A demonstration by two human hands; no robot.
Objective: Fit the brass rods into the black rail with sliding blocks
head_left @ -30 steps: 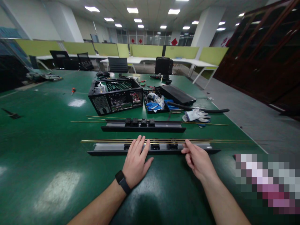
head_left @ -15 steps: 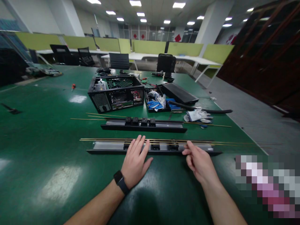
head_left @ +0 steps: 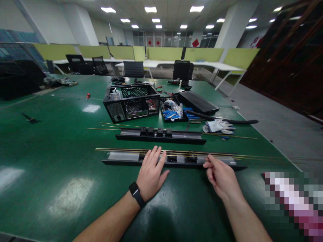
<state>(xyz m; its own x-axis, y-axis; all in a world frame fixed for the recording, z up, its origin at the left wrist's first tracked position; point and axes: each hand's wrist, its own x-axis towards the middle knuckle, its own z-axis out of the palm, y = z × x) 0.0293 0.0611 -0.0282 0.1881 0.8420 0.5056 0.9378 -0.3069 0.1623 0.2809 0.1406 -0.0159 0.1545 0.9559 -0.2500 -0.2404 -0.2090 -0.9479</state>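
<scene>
A long black channel (head_left: 126,163) with a clear inner strip lies across the table before me, with several small black blocks (head_left: 172,156) in it. Thin brass-coloured rods (head_left: 118,149) run lengthwise over it and stick out past its right end. My left hand (head_left: 152,171), a black watch on its wrist, is open and laid flat, fingertips over the rods and channel. Near the right part of the channel, my right hand (head_left: 222,174) is closed, thumb and index finger pinched at a rod; its other fingers are curled. A second, shorter channel (head_left: 161,138) with blocks and rods lies behind.
Farther back on the green table (head_left: 63,148) stand an open black computer case (head_left: 131,104) and a tray of gloves (head_left: 174,111). A black panel (head_left: 198,102), a black tube (head_left: 239,121) and white gloves (head_left: 219,126) lie at the right. A blurred-out patch covers the lower right.
The whole view has shifted slightly, so things sit a little farther right. Both hands keep nearly the same place on the channel and rods.
</scene>
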